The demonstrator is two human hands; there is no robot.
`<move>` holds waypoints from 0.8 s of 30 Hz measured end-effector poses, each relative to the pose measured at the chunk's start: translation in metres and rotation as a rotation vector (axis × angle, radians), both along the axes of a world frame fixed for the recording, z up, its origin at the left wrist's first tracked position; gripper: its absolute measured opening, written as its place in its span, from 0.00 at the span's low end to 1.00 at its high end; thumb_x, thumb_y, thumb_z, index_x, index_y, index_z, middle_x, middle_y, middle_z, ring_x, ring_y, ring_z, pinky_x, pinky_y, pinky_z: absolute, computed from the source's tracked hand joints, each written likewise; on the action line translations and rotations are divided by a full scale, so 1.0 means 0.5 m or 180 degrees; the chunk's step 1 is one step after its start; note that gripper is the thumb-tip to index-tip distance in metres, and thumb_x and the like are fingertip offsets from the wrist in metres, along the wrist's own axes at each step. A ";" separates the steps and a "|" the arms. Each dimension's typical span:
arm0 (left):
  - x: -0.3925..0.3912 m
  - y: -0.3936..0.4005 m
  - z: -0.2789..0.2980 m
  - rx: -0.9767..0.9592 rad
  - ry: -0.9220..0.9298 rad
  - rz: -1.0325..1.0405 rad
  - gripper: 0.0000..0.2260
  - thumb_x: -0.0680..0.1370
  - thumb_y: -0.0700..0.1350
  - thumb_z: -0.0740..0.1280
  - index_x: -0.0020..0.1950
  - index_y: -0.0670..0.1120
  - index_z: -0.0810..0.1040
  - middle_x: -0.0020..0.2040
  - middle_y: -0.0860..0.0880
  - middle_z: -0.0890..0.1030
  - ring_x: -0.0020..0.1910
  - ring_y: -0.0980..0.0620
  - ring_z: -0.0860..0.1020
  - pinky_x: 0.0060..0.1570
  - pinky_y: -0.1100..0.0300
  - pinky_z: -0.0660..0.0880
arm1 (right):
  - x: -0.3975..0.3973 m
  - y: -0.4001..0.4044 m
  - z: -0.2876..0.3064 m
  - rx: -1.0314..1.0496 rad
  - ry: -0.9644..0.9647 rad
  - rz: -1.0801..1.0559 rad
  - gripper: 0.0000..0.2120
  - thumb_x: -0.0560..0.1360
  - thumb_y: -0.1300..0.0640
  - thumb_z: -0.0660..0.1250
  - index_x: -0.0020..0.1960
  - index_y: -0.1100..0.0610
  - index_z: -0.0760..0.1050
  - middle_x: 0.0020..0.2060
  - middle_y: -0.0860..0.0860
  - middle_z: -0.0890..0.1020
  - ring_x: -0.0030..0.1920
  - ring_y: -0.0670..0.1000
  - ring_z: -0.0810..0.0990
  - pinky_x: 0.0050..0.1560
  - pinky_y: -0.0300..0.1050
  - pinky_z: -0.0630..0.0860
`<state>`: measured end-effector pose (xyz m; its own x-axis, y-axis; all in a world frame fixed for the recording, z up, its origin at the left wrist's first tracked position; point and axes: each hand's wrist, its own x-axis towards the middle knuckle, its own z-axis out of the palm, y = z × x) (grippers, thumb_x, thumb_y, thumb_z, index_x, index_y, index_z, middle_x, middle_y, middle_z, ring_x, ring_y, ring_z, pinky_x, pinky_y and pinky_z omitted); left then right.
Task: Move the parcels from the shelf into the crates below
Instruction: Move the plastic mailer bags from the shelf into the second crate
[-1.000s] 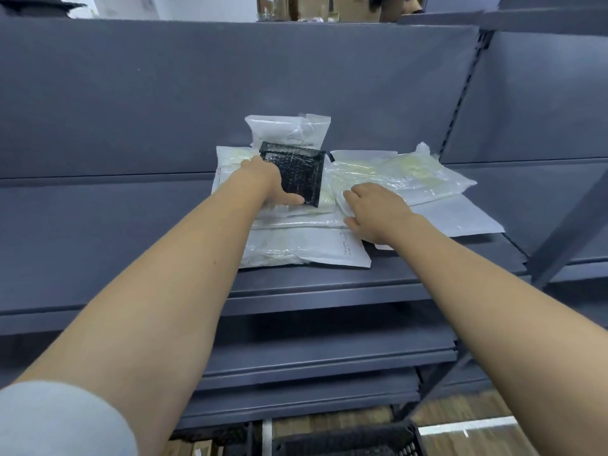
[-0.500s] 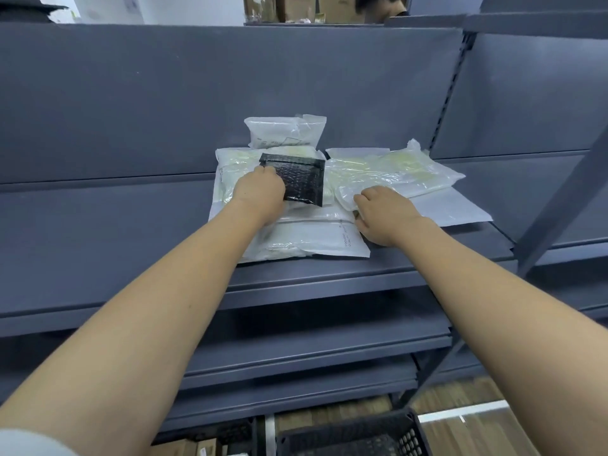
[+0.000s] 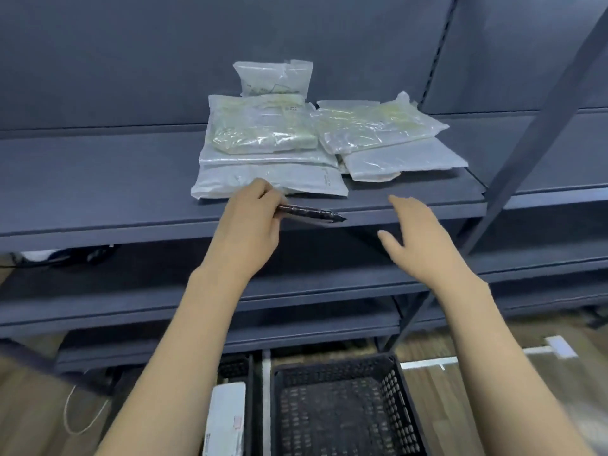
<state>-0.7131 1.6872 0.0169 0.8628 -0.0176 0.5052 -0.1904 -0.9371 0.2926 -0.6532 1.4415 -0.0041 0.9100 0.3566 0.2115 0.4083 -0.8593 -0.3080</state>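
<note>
My left hand (image 3: 250,225) grips a flat black parcel (image 3: 311,214), seen edge-on, just in front of the grey shelf's front edge (image 3: 131,230). My right hand (image 3: 416,236) hangs beside it with relaxed fingers and holds nothing. On the shelf lies a pile of clear and white plastic parcels (image 3: 269,139), with a second pile (image 3: 381,130) to its right and a small bag (image 3: 274,79) behind. Below, a black mesh crate (image 3: 342,406) stands on the floor. To its left a second crate (image 3: 235,366) holds a white parcel (image 3: 227,419).
Lower grey shelf boards (image 3: 296,291) run between the parcels and the crates. A slanted grey upright (image 3: 539,106) crosses at the right. The wooden floor (image 3: 460,406) carries white tape lines. A thin cord (image 3: 79,419) lies at the lower left.
My left hand has lifted the black parcel off the pile and drawn it back past the shelf edge. My right hand has left the parcels and pulled back. The view has tilted down.
</note>
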 end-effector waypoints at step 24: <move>-0.144 -0.389 -0.087 -0.0885 0.0814 0.0565 0.33 0.73 0.31 0.60 0.75 0.51 0.57 0.54 0.53 0.61 0.35 0.55 0.67 0.37 0.66 0.63 | -0.032 -0.291 -0.091 0.0353 0.0767 0.0661 0.29 0.80 0.53 0.60 0.77 0.56 0.55 0.75 0.52 0.61 0.76 0.50 0.53 0.73 0.45 0.54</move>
<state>-0.7851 1.4928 -0.0265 0.9384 0.2496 0.2388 0.0786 -0.8274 0.5561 -0.6692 1.2958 -0.0495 0.8488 0.5266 0.0472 0.4754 -0.7212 -0.5039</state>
